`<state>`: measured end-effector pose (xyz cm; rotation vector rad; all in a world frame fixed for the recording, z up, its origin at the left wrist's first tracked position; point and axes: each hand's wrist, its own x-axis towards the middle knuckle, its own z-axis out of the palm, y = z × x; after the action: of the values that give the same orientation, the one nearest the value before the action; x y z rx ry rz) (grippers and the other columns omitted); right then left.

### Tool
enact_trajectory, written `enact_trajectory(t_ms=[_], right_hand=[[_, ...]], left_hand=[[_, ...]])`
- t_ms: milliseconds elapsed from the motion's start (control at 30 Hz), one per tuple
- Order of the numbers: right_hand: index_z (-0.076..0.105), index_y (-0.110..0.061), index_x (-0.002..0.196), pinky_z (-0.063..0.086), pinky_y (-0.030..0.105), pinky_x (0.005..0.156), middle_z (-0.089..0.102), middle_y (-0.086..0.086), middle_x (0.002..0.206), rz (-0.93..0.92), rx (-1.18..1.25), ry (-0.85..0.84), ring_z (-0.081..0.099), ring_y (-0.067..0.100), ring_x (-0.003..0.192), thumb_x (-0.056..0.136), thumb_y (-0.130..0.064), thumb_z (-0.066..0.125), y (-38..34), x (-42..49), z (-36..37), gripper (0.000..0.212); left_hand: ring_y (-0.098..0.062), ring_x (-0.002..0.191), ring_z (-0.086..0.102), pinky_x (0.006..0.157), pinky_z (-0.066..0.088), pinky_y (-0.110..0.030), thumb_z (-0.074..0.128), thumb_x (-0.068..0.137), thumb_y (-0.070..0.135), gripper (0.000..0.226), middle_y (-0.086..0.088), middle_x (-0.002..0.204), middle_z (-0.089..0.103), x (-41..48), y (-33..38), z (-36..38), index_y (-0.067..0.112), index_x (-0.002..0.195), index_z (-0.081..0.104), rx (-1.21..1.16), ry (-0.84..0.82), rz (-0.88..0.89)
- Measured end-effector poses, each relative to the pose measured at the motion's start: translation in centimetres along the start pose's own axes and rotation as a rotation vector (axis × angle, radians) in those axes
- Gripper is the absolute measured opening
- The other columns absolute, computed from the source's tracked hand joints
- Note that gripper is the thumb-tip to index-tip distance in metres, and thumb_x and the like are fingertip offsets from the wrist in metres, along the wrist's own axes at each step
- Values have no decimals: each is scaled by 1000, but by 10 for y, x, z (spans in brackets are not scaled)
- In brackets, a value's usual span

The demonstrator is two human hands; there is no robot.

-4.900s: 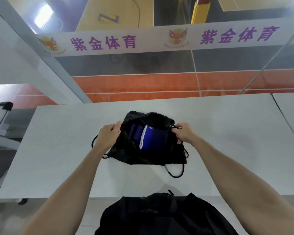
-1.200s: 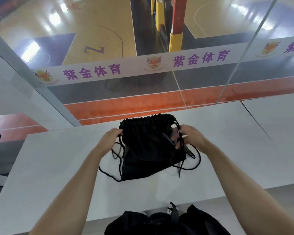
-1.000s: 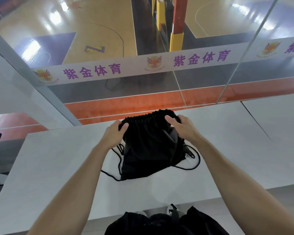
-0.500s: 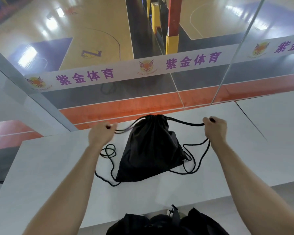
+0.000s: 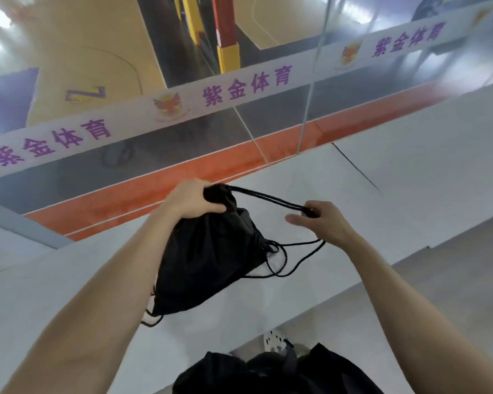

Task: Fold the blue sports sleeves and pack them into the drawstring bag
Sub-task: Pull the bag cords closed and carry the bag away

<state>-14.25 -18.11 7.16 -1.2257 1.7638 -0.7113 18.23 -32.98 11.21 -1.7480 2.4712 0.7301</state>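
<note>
My left hand (image 5: pixel 192 201) clamped on cinched neck of black drawstring bag (image 5: pixel 211 257), resting on white table (image 5: pixel 296 294). Right hand (image 5: pixel 322 223) pinching cords (image 5: pixel 268 199), taut. Glass wall w/ purple-lettered banner (image 5: pixel 239 86) behind; court floor (image 5: pixel 91 52) beyond.

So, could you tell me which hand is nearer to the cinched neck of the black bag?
Left. The left hand is wrapped around the bag's neck, while the right hand is off to its right, holding the drawstring out.
</note>
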Motion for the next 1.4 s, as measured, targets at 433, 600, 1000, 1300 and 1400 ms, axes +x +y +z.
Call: enact_trajectory(t_ms=[433,600,1000,1300,1400], right_hand=[[72,-18,89,44,31,61,69,1,78,177,-57,741,62,23,72,90,-29,83,7,-135,-20,16],[75,-21,123,50,29,81,76,-4,109,391,-128,603,73,21,104,90,-34,86,20,-233,23,37],[68,-21,143,54,38,105,71,6,143,971,-106,805,66,29,132,103,-42,68,109,-539,140,45],[64,-21,148,53,41,107,66,5,149,1409,107,979,62,29,137,105,-39,63,154,-798,263,46],[63,-20,149,52,41,107,65,7,150,1465,161,1002,62,31,137,104,-36,63,169,-870,293,48]], left_hand=[[7,90,71,85,54,-22,95,83,41,25,17,94,78,-74,69,-106,34,97,75,-376,268,521],[-3,95,73,91,59,-31,91,83,47,29,16,97,78,-105,125,-63,32,102,76,-440,214,676],[14,87,70,76,48,-5,92,85,41,20,23,93,78,-291,315,89,40,96,75,-400,-336,1136],[-20,85,71,77,58,-38,80,79,50,22,12,82,73,-520,400,256,34,90,71,57,-469,1533],[-25,85,71,77,58,-39,72,81,58,30,8,82,72,-585,414,306,31,94,72,200,-379,1658]])
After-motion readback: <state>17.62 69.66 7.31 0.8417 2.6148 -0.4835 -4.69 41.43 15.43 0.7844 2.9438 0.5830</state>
